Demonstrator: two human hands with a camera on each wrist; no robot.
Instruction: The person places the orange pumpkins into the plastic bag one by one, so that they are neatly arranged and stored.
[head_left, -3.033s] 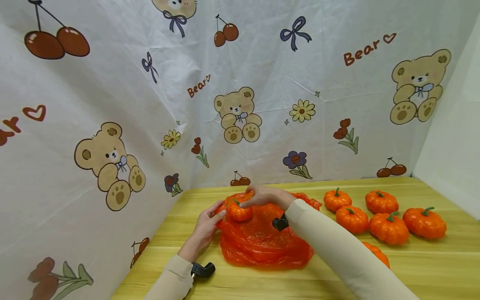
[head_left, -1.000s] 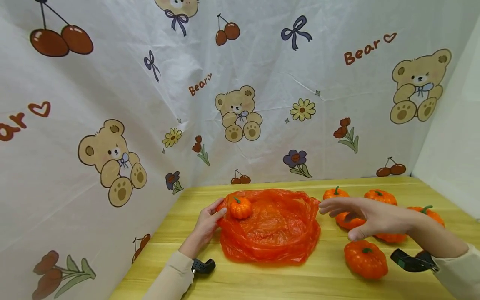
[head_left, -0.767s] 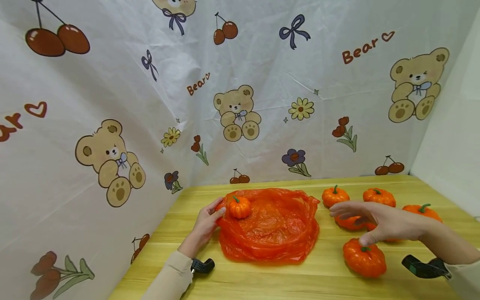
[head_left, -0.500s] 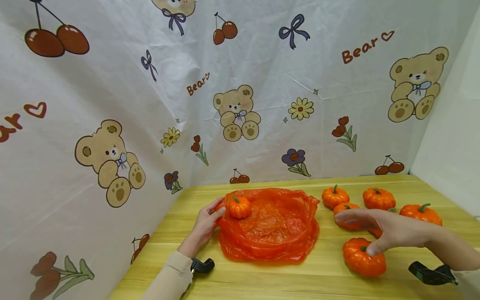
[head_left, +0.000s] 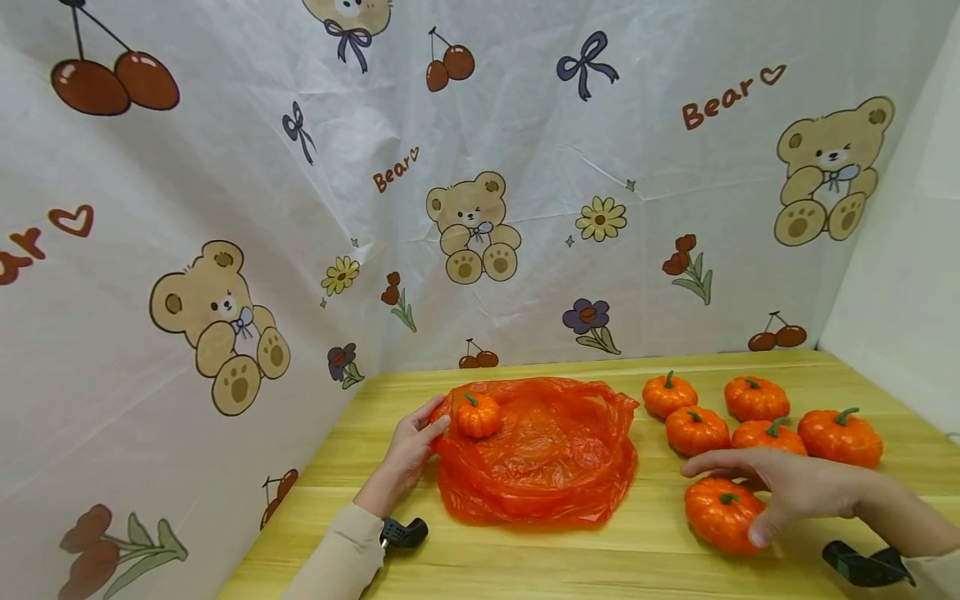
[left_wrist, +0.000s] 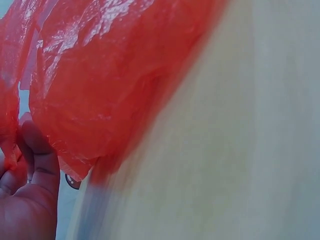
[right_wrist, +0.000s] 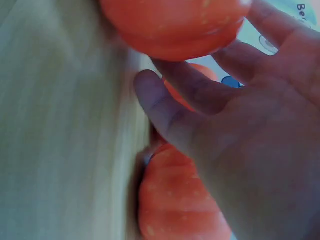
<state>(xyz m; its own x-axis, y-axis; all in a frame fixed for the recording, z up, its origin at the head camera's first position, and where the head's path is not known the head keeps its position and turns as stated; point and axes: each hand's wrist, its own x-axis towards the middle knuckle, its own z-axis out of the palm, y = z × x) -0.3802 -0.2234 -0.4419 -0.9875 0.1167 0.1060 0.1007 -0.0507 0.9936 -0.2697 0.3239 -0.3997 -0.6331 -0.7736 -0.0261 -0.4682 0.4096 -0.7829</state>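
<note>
Head view, from the left: pinching the left rim of a thin red bag with the left hand, holding just a fold of film, so probably quick to slip free or tear under a sharp tug. Just inside that rim, beside the fingers, a bagged pumpkin; apt to roll or drag the edge down if released there. Toward the middle, a gaping mouth with an unheld, crumpled right rim, prone to folding inward if brushed. Across the strip of worktop beyond, not much to stop anything round from rolling if dropped. Farther right, in front of the others, a near pumpkin under the arched right hand: spread wide, with fingers over the far side and thumb low at the right side, not visibly clasping. Cannot tell about firm contact even from the right wrist view, with one fingertip plainly apart from the rind; liable to skid out if squeezed unevenly on such a smooth skin. Close behind the knuckles, a rear pumpkin, easily bumped if lifting carelessly. At far right, just behind the wrist, a rightmost pumpkin, easily shoved by a sideways swing.
</note>
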